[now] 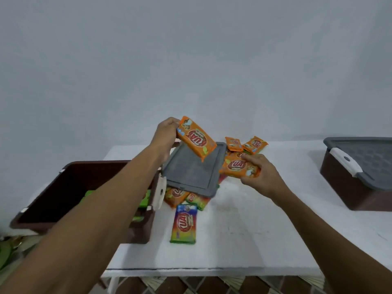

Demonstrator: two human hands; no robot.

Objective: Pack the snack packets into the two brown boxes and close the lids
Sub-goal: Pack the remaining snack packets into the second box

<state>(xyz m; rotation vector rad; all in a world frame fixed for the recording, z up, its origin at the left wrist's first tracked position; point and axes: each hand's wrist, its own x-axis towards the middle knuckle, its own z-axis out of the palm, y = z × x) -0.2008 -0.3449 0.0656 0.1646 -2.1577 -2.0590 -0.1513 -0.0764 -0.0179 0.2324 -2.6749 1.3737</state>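
Observation:
My left hand holds an orange snack packet in the air above the grey lid. My right hand grips another orange snack packet just right of that lid. An open brown box stands at the left under my left forearm, with green packets inside. A second brown box at the far right has its grey lid on. More orange packets lie behind my right hand. A blue-green packet and two others lie near the lid's front edge.
The white table ends in a front edge low in the view, with a patterned floor below. A plain pale wall rises behind the table. The loose grey lid rests tilted on top of several packets.

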